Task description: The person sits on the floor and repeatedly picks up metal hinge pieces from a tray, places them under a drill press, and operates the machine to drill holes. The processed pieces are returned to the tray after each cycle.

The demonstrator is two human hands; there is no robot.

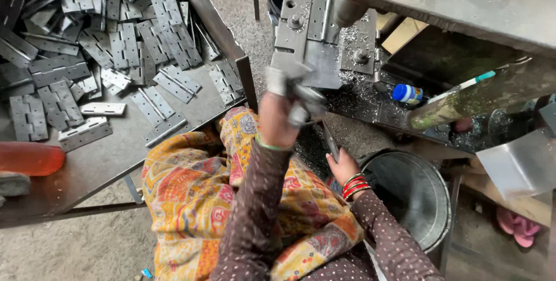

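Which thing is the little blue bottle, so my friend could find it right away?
Start at the grey metal machine bed past the person's raised left hand. Just to its right, among shiny metal shavings, lies the small bottle. It is the only bright blue thing there, with a white cap end and a yellow band.

Grey hinges [110, 49]; red bangles [354, 186]; dotted brown sleeve [258, 200].

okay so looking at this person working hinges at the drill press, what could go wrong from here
1. The left hand holds a metal hinge bare, close to the jig; sharp edges could cut it.
2. Metal shavings lie around the jig, so splinters in bare skin seem likely.
3. The right hand wears bangles near a lever; they might snag.
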